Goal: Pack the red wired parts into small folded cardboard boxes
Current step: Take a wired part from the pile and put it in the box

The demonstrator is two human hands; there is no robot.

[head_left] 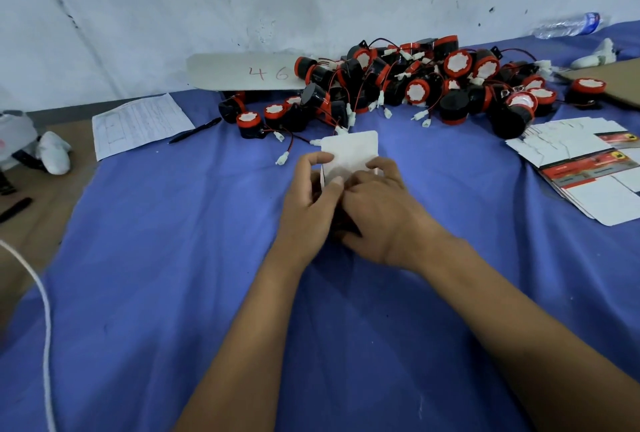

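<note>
A small cardboard box [349, 152] is held between both hands over the blue cloth, its white top flap standing up and open. My left hand [313, 196] grips its left side, thumb on the flap's fold. My right hand [377, 206] grips the right side, fingers curled over the box's mouth. The box's body and whatever is inside are hidden by my hands. A big pile of red-and-black wired parts [408, 85] with white plug ends lies behind the box, against the wall.
Flat unfolded box blanks [585, 168] are stacked at the right. A printed sheet [138, 123] and a black pen [195, 130] lie at the left, with a white card marked "46" [242, 73] behind. A water bottle [568, 25] lies far right, a white cord [41, 320] at the left edge.
</note>
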